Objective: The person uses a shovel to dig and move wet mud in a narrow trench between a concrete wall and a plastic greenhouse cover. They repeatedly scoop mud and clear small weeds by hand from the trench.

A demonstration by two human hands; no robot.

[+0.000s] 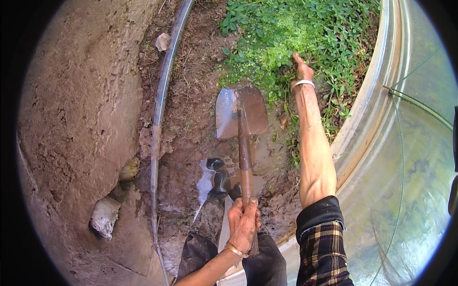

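Observation:
My left hand (243, 225) is wrapped around the wooden handle (246, 178) of a shovel, low down near my knees. The shovel's muddy metal blade (242, 111) points away from me, its far edge against the border of the green weeds (282, 39). With the arm stretched forward, my right hand (303, 71) reaches into these low leafy plants. One muddy digit shows extended; the other fingers are hidden, so whether they grip any stems cannot be told. Brown puddle water (264, 150) and wet mud lie beneath the shovel.
A thin pipe (157, 143) curves along the left, beside an earthen wall (82, 89) with a pale stub (105, 217) sticking out. On the right stands translucent plastic sheeting (422, 161) with green cords (401, 157). My dark boots (220, 184) stand in mud. A stone (163, 42) lies by the pipe.

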